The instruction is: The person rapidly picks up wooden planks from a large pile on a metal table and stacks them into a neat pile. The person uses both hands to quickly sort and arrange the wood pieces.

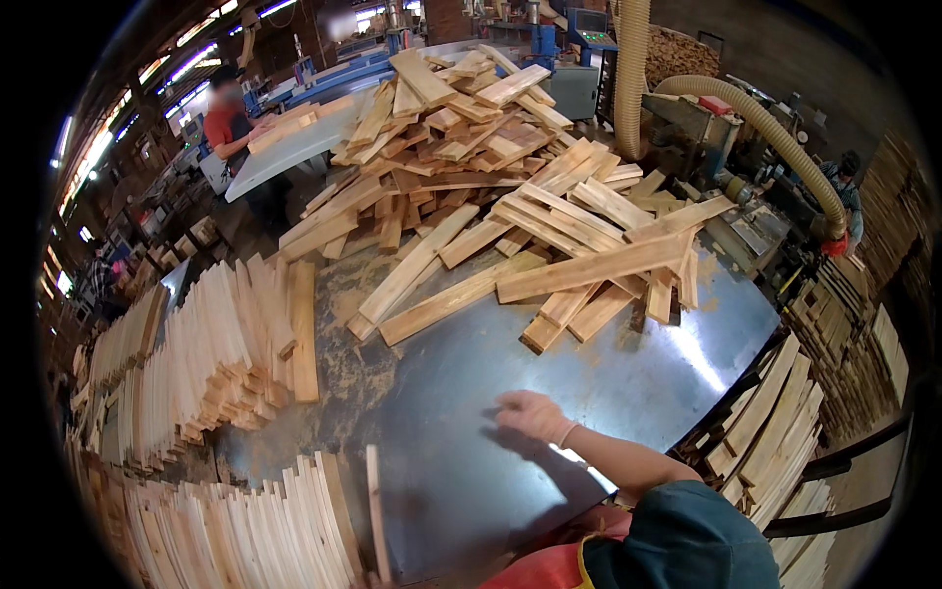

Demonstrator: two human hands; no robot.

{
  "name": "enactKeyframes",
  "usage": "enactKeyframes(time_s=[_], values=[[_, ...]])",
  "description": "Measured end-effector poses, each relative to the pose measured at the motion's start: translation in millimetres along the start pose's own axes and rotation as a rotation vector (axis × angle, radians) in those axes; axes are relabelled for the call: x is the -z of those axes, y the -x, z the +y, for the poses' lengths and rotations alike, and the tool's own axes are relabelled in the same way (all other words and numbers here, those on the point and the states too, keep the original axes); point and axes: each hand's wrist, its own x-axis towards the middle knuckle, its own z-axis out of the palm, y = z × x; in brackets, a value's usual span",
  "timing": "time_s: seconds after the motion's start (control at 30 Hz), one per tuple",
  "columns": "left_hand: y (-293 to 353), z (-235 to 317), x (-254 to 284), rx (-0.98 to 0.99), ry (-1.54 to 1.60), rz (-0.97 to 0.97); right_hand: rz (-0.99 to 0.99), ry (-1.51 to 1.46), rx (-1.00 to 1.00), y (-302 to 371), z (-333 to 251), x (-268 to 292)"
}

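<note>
My right hand (535, 417), in a pale glove, reaches over the bare metal tabletop (461, 402). Its fingers point left, loosely bent and somewhat apart, and hold nothing. Beyond it lies a large jumbled heap of wooden boards (481, 128); the nearest part is a long board (589, 270) lying across others. At the lower edge a narrow wooden strip (376, 510) stands almost upright, a little apart from a row of boards (235, 525) on edge. Of my left hand only a blurred bit may show at the strip's foot; its fingers cannot be made out.
More boards on edge (231, 344) line the left side. Sawdust (353, 368) covers part of the table. Further boards (775, 432) are stacked off the right edge, near a dark metal bar (844, 515). A ribbed hose (795, 147) and co-workers (231, 128) are beyond.
</note>
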Motion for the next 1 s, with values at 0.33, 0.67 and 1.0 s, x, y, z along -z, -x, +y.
enactKeyframes(time_s=[0.33, 0.67, 1.0], values=[[-64, 35, -50, 0.032, 0.08, 0.204, 0.633, 0.765, 0.362, -76, 11, 204], [-106, 267, 14, -0.361, 0.257, -0.045, -0.086, 0.347, 0.374, -84, 0, 164], [-109, 279, 35, -0.285, 0.397, -0.274, 1.149, 0.25, 0.027, -80, 163, 192]])
